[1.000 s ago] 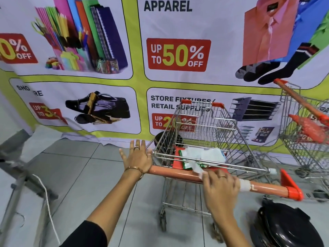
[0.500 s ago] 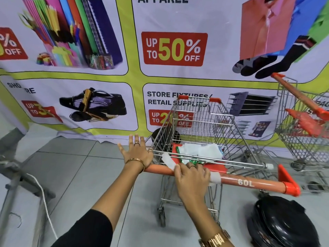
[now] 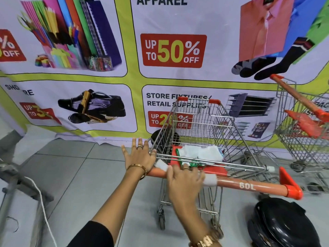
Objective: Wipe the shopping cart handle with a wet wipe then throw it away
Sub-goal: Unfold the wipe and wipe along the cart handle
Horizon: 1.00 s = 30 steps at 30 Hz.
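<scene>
I see the right hand [image 3: 185, 180] wrapped over the orange cart handle [image 3: 249, 186], fingers curled shut w/ the wet wipe [image 3: 210, 180] pressed btwn palm & bar. White wipe pokes out both sides of the hand: one end towards the left hand, other end just before the "60L" print. Left hand [image 3: 140, 155] sits at the handle's left end, palm down on it, fingers spread flat & open, gripping nothing. Shopping cart [image 3: 201, 129] stands on the tiled floor [image 3: 71, 175] facing the sale banner [image 3: 172, 50]. Inside the cart's near end, on the red seat flap [image 3: 216, 169], lies a green wipes pack [image 3: 193, 163] w/ more white wipes on top. Second cart [image 3: 302, 125] at far right, well apart. Black round bin lid [image 3: 283, 223] on floor under the handle's right end.
</scene>
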Tool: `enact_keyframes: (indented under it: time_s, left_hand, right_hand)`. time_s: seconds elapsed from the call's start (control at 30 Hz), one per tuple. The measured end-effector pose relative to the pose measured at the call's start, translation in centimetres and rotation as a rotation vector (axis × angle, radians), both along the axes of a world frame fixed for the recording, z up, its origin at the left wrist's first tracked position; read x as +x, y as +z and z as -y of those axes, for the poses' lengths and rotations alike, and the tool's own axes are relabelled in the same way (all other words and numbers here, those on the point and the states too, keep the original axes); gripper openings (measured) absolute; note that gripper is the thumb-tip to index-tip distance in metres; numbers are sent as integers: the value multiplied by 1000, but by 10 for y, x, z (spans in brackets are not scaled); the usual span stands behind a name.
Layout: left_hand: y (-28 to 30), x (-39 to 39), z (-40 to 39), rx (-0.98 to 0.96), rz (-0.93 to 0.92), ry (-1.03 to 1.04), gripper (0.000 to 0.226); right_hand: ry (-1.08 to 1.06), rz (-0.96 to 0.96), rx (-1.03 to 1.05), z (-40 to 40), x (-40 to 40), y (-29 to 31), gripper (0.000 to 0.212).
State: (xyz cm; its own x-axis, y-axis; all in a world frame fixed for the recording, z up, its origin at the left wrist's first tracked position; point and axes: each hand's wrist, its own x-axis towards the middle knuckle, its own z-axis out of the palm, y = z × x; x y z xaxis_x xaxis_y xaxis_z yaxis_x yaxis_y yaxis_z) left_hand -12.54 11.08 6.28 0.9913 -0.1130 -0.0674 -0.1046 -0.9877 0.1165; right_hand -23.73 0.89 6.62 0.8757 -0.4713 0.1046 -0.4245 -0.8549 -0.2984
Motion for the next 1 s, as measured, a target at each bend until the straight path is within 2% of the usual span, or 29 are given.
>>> enact_keyframes:
  time_s: [0.07,0.2,0.37,0.5,0.6,0.7,0.83,1.0]
  left_hand:
    - [0,1,-3,-21,2,11,59]
    - [-2,3,-9,-89,-18,39,60]
    - [-1,2,-5,-61,-13,46,60]
    - [1,-2,-2,-1,-5,46,59]
    - [3,-4,1,6,-1,46,58]
    - [3,-2,-1,5,-3,42,58]
    - [-1,0,-5,-35,9,47,58]
    - [-2,-1,-4,-44,26,46,58]
  right_hand:
    - [57,73,-45,-10,-1,2,25]
    - [100,133,-36,36,-28,-11,43]
    - [-255,250,-41,133,-67,-20,54]
    - [-364,289,30,122,-60,-17,54]
    - [-252,232,69,75,-36,-16,50]
    - [-95,263,92,31,-25,-17,43]
    - [92,348,-7,50,-38,-20,38]
    - [-132,387,-55,147,-74,-29,48]
